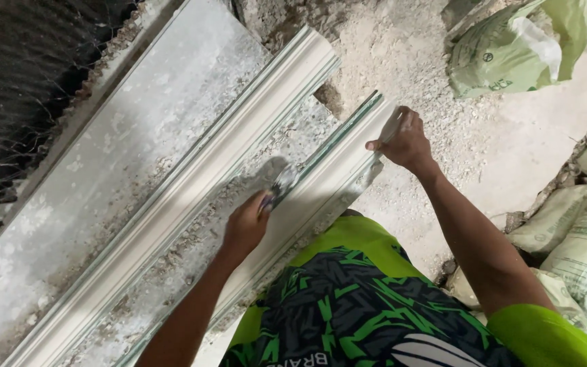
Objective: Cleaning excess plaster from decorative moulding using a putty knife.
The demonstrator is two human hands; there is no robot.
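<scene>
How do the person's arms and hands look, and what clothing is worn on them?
Both arms are bare from the elbow down. The left hand and right hand wear no gloves, rings or watch. A bright green short sleeve covers the right upper arm. The left sleeve is out of view.

Arms: both bare from the hands up, no gloves or watch showing.
Left hand [246,228]: bare, no rings in view.
Right hand [405,141]: bare, dusted pale at the fingers.
Sleeve [545,336]: short, bright lime green, above the right elbow.
Shorts [348,306]: black with a jagged green pattern, lime green panels beside it, white stripes by the sleeve.
</scene>
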